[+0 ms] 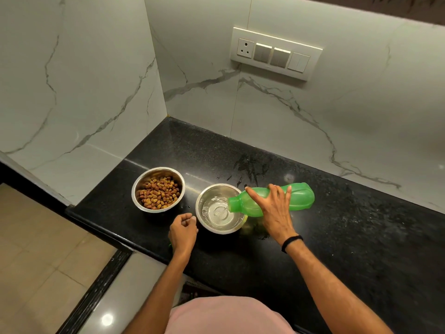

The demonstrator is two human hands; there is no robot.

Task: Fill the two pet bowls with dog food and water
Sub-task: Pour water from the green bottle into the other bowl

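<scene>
Two steel bowls stand on the black counter [313, 249]. The left bowl [136, 189] holds brown dog food kibble [159, 192]. The right bowl [201, 201] has some water in it. My right hand [274, 208] grips a green plastic bottle [301, 196] from above. The bottle is tipped almost level with its open mouth over the right bowl, and water runs from it into the bowl. My left hand [183, 231] rests on the counter just left of the right bowl, fingers curled. Nothing shows inside it; a green sliver peeks out by the wrist.
Marble walls close the counter at the back and left, forming a corner. A switch panel [274, 54] is on the back wall. Wet streaks [250, 165] lie behind the bowls. The counter's front edge runs just below my left hand, with tiled floor beyond.
</scene>
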